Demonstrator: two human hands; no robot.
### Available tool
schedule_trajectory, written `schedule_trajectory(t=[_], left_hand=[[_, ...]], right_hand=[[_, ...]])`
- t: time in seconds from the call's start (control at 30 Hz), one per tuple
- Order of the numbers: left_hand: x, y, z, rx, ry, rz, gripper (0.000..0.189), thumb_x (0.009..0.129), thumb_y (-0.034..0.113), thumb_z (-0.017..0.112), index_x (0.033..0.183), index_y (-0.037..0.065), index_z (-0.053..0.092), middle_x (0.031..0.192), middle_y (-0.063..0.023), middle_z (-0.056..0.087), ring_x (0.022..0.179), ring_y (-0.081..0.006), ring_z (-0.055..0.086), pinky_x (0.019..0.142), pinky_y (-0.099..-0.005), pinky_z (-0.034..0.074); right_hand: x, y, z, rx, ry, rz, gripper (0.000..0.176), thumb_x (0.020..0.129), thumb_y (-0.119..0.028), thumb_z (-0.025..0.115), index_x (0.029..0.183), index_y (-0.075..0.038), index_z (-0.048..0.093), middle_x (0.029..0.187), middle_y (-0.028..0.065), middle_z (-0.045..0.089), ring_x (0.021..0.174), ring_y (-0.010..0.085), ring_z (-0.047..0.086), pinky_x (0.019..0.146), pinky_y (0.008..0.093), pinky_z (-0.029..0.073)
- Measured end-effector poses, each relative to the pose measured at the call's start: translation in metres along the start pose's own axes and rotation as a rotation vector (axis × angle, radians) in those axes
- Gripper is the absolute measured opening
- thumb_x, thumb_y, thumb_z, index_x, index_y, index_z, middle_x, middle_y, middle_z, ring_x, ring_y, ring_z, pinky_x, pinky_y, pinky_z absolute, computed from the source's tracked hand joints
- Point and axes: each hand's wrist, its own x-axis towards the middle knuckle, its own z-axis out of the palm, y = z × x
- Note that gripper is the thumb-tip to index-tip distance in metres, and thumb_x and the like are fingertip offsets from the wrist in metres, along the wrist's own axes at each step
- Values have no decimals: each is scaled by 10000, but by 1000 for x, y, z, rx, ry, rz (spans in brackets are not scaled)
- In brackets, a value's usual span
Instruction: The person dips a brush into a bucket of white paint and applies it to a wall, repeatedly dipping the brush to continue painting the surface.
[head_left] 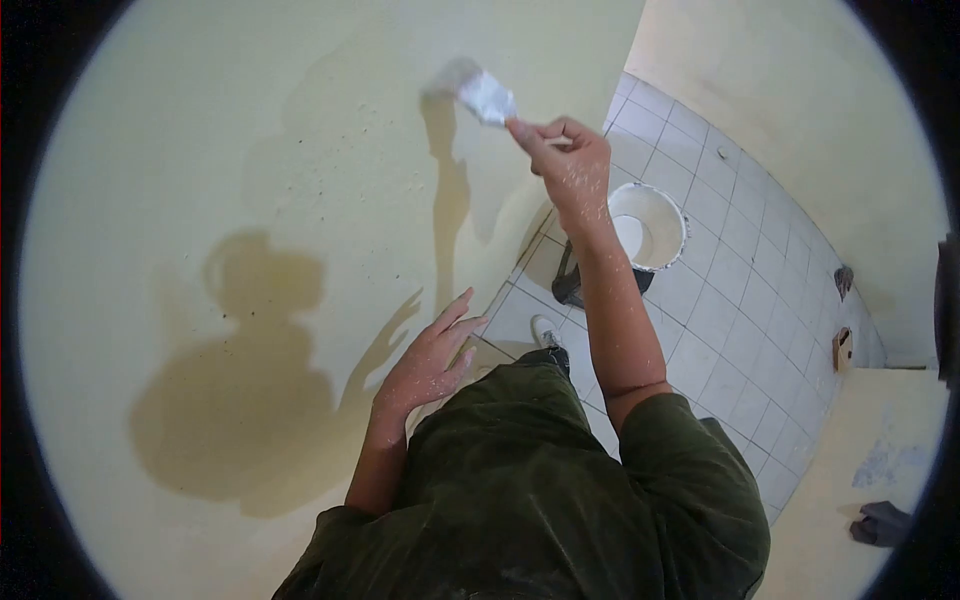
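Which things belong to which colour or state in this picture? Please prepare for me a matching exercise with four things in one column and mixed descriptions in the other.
Column one
1. Bucket
2. White-smeared hand tool
3. Short-sleeved shirt
4. Left hand

Column two
A. Gripped in the right hand
B. Dark green
C. Spread out, holding nothing
D. Round, open at the top

Right pairs: 1-D, 2-A, 3-B, 4-C
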Motion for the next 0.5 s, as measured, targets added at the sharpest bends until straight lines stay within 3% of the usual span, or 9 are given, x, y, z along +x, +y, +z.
schedule_trajectory(t=[0.13,0.33,0.5], left_hand=[[-5,0,-6,-2,-10,7,511,931,45,602,1438,86,560,1661,-162,322,1473,-357,409,1206,-442,353],[-11,-16,-7,50,-25,-11,509,930,35,604,1434,87,563,1666,-148,314,1459,-348,428,1202,-448,364],[-15,-29,-1,84,-65,-67,500,932,35,606,1428,83,564,1662,-158,315,1467,-356,410,1203,-447,360]], right_hand=[[7,-9,12,129,-39,-44,342,826,-277,898,757,-10,697,747,71,724,603,60,557,529,230,430],[-10,142,11,54,-97,154,318,820,-231,893,735,-4,687,792,106,753,620,87,602,563,258,493],[-45,284,-2,-130,-62,318,352,803,-301,895,749,1,720,845,123,770,672,112,651,619,309,531]])
